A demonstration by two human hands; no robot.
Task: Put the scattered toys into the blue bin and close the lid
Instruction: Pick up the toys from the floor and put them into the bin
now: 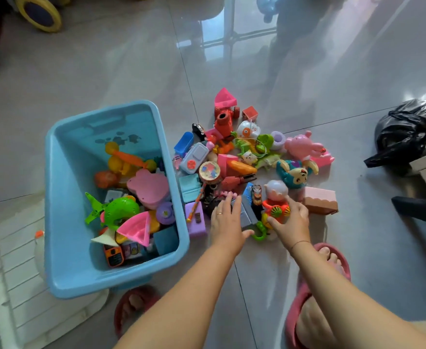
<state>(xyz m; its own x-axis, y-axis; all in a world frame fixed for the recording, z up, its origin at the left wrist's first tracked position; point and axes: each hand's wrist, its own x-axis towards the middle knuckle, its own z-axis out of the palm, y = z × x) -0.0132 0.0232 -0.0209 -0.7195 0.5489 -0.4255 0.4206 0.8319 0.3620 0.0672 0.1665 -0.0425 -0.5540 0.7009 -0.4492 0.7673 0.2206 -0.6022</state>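
Already part-filled, the open blue plastic bin stands left of the floor pile. Rigid, light toys: left hand lies spread on a grey block; right hand cups the round-headed orange figure, best gripped around its body.

- A thin ring is worn on a finger of the left hand.
- A fine thread-like bracelet is seen at the wrist of the right hand.
- Both forearms are left bare, unsleeved.
- Pink open-toed slippers are worn on both feet.
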